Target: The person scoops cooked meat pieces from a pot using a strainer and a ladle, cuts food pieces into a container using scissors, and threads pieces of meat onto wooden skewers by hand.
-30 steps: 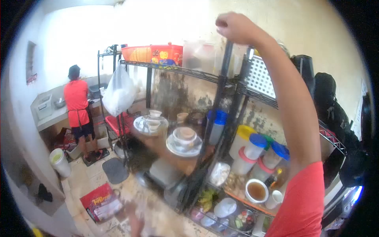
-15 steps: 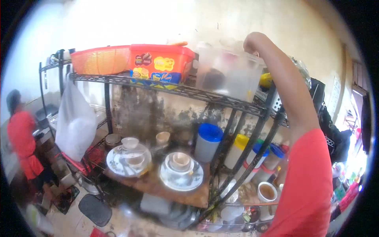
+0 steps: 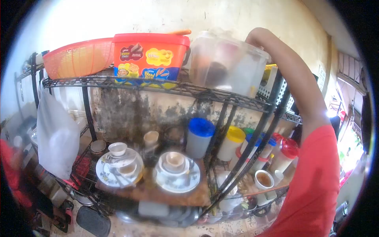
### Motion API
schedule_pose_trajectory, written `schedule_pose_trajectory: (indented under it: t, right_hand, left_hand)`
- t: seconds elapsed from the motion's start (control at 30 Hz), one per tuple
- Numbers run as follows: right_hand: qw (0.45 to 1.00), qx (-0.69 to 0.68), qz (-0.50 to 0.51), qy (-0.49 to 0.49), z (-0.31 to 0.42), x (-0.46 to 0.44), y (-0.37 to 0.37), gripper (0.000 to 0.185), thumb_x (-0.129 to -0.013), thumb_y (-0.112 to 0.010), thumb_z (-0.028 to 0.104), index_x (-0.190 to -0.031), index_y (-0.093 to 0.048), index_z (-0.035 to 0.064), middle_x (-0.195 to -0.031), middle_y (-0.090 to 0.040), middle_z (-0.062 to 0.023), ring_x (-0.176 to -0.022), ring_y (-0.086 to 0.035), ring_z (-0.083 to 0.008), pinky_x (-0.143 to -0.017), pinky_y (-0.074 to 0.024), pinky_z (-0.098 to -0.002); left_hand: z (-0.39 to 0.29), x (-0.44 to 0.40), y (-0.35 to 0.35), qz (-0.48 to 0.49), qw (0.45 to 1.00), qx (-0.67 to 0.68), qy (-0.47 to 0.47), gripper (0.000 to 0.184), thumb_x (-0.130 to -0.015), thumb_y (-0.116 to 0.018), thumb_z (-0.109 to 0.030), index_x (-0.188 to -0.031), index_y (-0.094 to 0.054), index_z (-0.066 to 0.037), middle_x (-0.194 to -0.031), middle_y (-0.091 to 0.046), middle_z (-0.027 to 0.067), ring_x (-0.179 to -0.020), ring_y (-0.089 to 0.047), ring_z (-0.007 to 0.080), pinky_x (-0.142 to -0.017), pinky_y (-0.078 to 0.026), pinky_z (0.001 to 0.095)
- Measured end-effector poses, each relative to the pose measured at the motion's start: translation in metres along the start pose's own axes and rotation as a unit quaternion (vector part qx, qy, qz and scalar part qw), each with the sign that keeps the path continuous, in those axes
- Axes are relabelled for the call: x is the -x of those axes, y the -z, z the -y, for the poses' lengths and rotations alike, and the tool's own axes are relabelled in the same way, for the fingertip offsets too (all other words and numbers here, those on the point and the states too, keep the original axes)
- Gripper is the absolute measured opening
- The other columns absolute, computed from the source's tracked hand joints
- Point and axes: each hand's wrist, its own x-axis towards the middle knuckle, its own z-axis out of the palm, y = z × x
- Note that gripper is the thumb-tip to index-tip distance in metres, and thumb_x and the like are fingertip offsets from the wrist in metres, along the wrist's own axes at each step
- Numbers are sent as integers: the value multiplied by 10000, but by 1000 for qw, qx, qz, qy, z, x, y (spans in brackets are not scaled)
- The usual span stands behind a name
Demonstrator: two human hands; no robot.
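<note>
My right hand (image 3: 257, 39), on an arm in a red sleeve, reaches up to the top shelf. It bends down over the right rim of a cloudy plastic bin (image 3: 252, 71); its fingers are hidden behind or inside the wall. Dark and reddish contents show blurred through the bin's side. Left of the bin stands a red biscuit tub (image 3: 150, 55) with an orange stick-like thing (image 3: 179, 32) on its lid. Beyond the tub, an orange mesh basket (image 3: 79, 57) leans on the shelf. My left hand is out of view.
Black wire shelving (image 3: 158, 87) spans the middle. Below are plates with stacked bowls (image 3: 175, 164), a blue-lidded container (image 3: 200, 136), a yellow-lidded container (image 3: 231, 142) and a bowl of brown liquid (image 3: 263, 179). A white bag (image 3: 57, 138) hangs left. Another person in red (image 3: 14, 173) is at the left edge.
The view has moved closer to the shelf and turned slightly. My right hand stays at the bin's right rim. The other person now appears nearer, cut off by the left edge.
</note>
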Motion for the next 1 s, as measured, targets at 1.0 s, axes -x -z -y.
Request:
schedule_pose_trajectory:
  t: [1.0]
  right_hand:
    - [616,-227,-353,667,-37,142,-204,165,-770,-609,50,-921,-656,4,-704,-626,-83,-591,-574,-134,-518,-468,-266]
  left_hand:
    - [-259,151,-23,-110,983,107,96,339,-794,-588,-189,-1056,-565,24,-943,-614,217,-847,-590,296,-745,-472,411]
